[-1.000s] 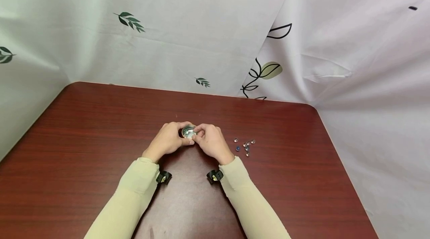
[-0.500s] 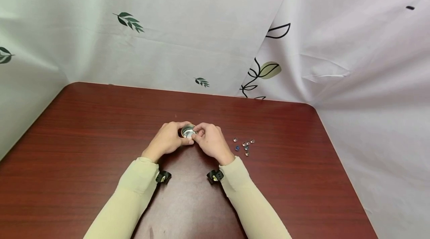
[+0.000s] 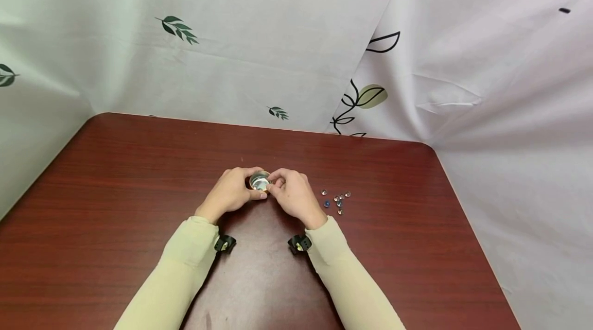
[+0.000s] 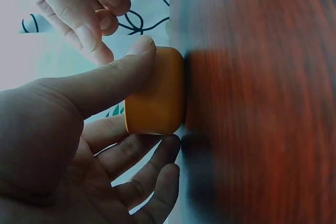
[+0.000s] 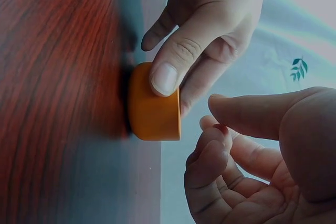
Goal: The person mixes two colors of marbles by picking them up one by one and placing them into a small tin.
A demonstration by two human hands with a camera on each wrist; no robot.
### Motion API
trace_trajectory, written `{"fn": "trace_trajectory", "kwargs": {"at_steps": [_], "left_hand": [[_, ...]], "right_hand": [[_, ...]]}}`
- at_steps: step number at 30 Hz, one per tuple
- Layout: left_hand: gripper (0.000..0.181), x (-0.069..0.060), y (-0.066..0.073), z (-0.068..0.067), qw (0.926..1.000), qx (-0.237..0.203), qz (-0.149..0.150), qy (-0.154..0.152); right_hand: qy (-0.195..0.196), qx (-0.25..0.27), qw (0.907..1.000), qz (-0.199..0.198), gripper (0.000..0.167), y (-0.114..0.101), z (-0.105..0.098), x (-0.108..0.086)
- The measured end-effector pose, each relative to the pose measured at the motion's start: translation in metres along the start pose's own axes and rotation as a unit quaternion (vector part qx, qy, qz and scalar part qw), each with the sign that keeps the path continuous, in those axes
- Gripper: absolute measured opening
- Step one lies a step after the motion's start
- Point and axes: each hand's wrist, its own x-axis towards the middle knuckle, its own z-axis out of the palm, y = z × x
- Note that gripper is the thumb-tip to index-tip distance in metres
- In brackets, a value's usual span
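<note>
A small round tin point(image 3: 259, 182), orange outside and shiny silver inside, stands on the table with its mouth up. My left hand point(image 3: 228, 193) grips it from the left, the thumb on the near side and the fingers behind; the orange wall point(image 4: 155, 95) shows between them in the left wrist view. My right hand point(image 3: 295, 193) hovers at the tin's right rim, thumb and curled fingers pinched together. In the right wrist view a tiny dark-red piece point(image 5: 221, 128) shows between that thumb and the fingertips, mostly hidden, its kind unclear.
Several small shiny beads point(image 3: 339, 204), mostly clear and one blue bead point(image 3: 327, 204), lie scattered to the right of the right hand. The dark red wooden table point(image 3: 139, 175) ends at a pale hanging cloth point(image 3: 222, 72) with leaf prints.
The right hand has shifted very slightly to the right at the tin's rim. Glints inside the tin differ a little. The left hand and the scattered beads stay in place.
</note>
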Motion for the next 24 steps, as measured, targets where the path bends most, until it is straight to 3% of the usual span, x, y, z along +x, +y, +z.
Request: {"fn": "trace_trajectory", "kwargs": {"at_steps": [24], "left_hand": [[0.060, 0.000, 0.000, 0.000, 0.9999, 0.003, -0.012, -0.001]], "right_hand": [[0.031, 0.003, 0.9993, -0.023, 0.014, 0.010, -0.025, -0.013]]}}
